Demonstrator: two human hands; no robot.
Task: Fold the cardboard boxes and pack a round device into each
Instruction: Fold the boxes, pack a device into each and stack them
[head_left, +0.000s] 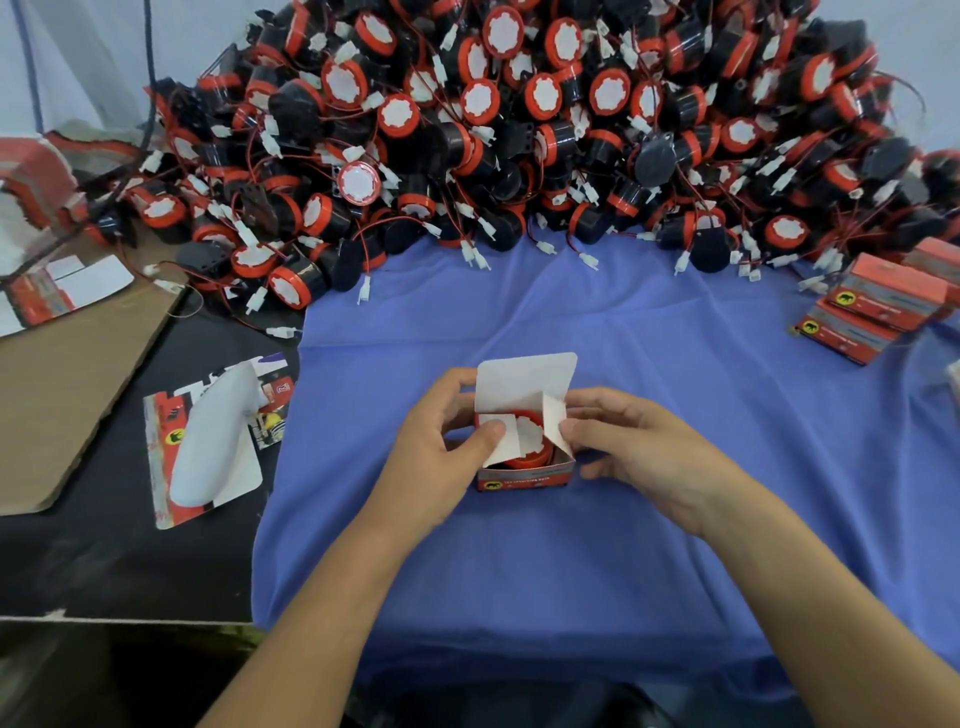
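A small red cardboard box (524, 475) stands open-topped on a blue cloth (571, 571), between the two hands, with a round red-and-black device (531, 439) sitting inside it, white-labelled face up. The box's white lid flap (524, 382) stands upright at its far side. The left hand (436, 447) grasps the box from its left: the fingers curl round the far left corner and the thumb presses the left side flap (501, 441) down over the device. The right hand (644, 452) is at the box's right, its fingertips pinching the right side flap (553, 421), which is still raised and tilted inward; its lower fingers curl near the box's right wall. Beyond the box, at the far edge of the cloth, rises a large heap of identical red-and-black devices (519, 130) with red wires and white plug connectors trailing out. To the far right of the box lies a stack of closed red boxes (878, 306) with yellow round marks on their sides. To the left of the box, off the cloth, flat unfolded red-and-white box blanks (208, 452) lie on a black surface (104, 561), one curling upward. Farther left of the box, a brown cardboard sheet (67, 389) rests on the same surface, with more flat blanks on it.
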